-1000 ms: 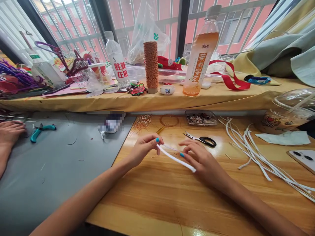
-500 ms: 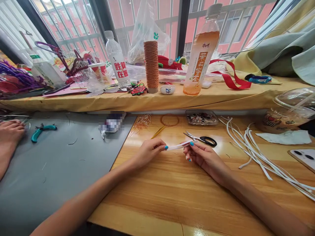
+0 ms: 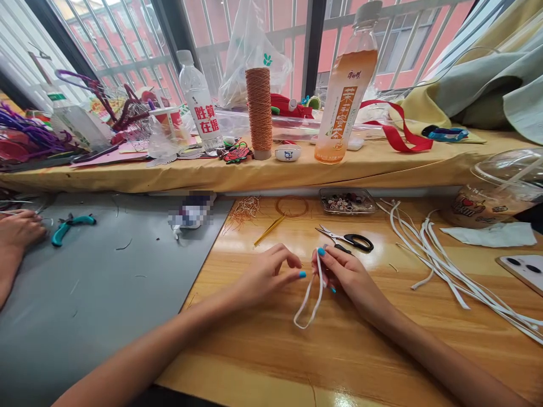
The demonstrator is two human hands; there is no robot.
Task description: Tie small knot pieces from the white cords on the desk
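My right hand (image 3: 345, 277) pinches a white strip (image 3: 309, 302) folded into a hanging loop, its bottom touching the wooden table (image 3: 339, 350). My left hand (image 3: 271, 274) hovers just left of the loop, fingers curled loosely with blue nails, not clearly holding anything. Black-handled scissors (image 3: 348, 239) lie just beyond my right hand. A yellow stick (image 3: 268, 230) lies beyond my left hand.
A pile of white strips (image 3: 441, 265) spreads at the right, beside a phone (image 3: 524, 271) and a tissue (image 3: 487, 234). A small tray of beads (image 3: 347, 202), copper wire coil (image 3: 292, 207), thread spool (image 3: 259, 110) and bottles (image 3: 343, 96) lie farther back. Another person's hand (image 3: 17, 232) rests near teal pliers (image 3: 70, 225).
The white strip, stretched between both hands before, now hangs folded as a loop from my right hand. My left hand has let go of it.
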